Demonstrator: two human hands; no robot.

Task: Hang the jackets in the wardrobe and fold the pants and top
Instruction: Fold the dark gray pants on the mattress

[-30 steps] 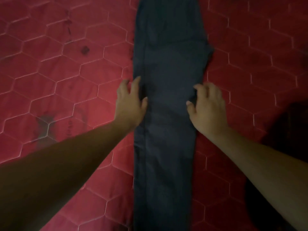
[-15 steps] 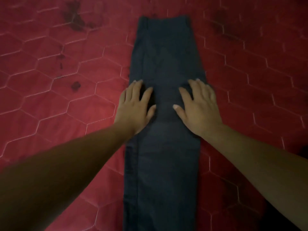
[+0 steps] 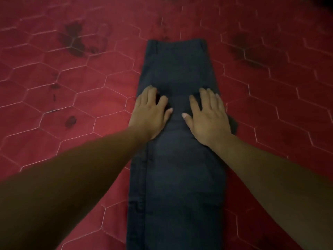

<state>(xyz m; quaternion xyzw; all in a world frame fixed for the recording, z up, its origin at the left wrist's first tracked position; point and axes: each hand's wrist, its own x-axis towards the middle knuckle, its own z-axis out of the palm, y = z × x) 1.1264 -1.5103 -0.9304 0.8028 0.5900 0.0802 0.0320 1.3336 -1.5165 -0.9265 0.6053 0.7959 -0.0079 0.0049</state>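
Head view. Pants [image 3: 180, 69]: dark, legs stacked, lying lengthwise on a red quilt [image 3: 90, 105], waistband at the far end. Left hand [image 3: 150, 114], right hand [image 3: 207, 116]: fingers straight, palms flat on the thigh area, gripping nothing. A second ago they curled at the side edges. Judged: smoothing under way, crosswise fold pending. Labels, writing: none legible.
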